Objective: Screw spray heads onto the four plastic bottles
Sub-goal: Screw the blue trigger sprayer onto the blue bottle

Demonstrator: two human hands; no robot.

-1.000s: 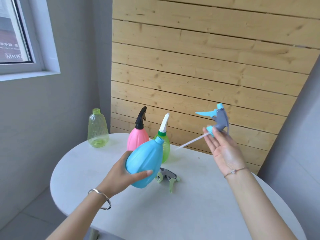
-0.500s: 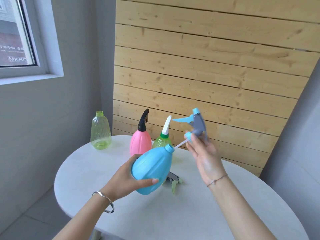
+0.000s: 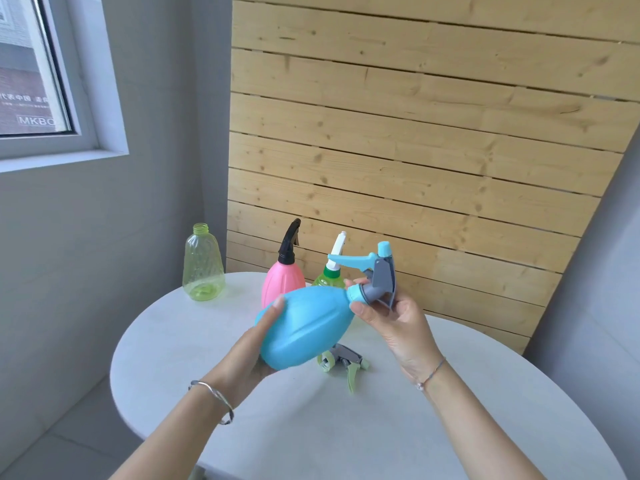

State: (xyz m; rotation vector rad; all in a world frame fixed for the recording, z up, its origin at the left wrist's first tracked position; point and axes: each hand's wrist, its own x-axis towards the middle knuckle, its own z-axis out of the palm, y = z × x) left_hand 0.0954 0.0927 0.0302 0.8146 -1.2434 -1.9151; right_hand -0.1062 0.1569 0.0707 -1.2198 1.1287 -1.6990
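Cradles a blue bottle (image 3: 304,327) in the left hand (image 3: 249,358), fingers curled under its fat, glossy belly with soft moulded ribs, thumb laid over the upper side; holds it tilted in the air above the round, matte white table (image 3: 311,427), neck aimed up and to the right; pinches the round blue collar of a blue-and-grey spray head (image 3: 377,275) with the right hand (image 3: 398,323), thumb and forefinger curled round the collar, the other fingers loosely bent behind the angular grey body; presses that collar against the bottle's mouth; cannot tell how far it is threaded on.

Behind, upright on the table: a pink ribbed bottle (image 3: 282,289) capped with a slim black spray head (image 3: 289,245); just beside it, partly hidden, a translucent green bottle (image 3: 323,280) with a white spray head (image 3: 337,251); well to the left, a clear yellow-green bottle (image 3: 203,268) with a faceted, dimpled wall and a bare threaded neck.

Flat on the tabletop, under the blue bottle: a loose green-and-grey spray head (image 3: 343,362).

Beyond the table: knotty pale pine slats (image 3: 415,150).
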